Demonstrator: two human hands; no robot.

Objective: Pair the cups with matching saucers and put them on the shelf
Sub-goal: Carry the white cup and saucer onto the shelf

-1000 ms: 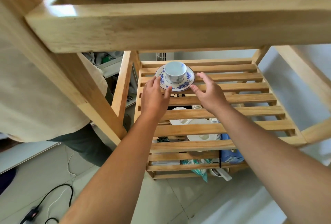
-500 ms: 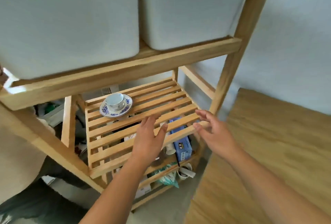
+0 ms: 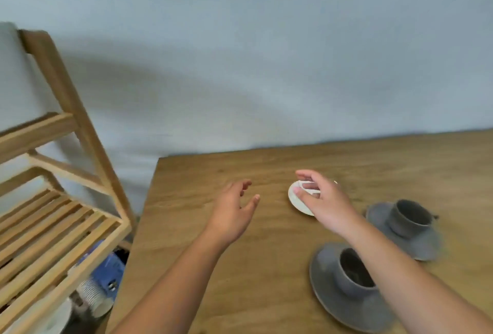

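- White saucer [image 3: 300, 204]: under right hand [image 3: 324, 200], fingers [image 3: 306, 174] spread, not yet closed; rim grip advised.
- Left hand [image 3: 232, 211]: open, empty, well left; should support opposite rim.

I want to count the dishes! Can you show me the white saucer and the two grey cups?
white saucer [image 3: 296, 201]: head view, bare left rim.
near grey cup [image 3: 351, 277]: head view, left outer wall.
far grey cup [image 3: 408, 217]: head view, front outer wall.
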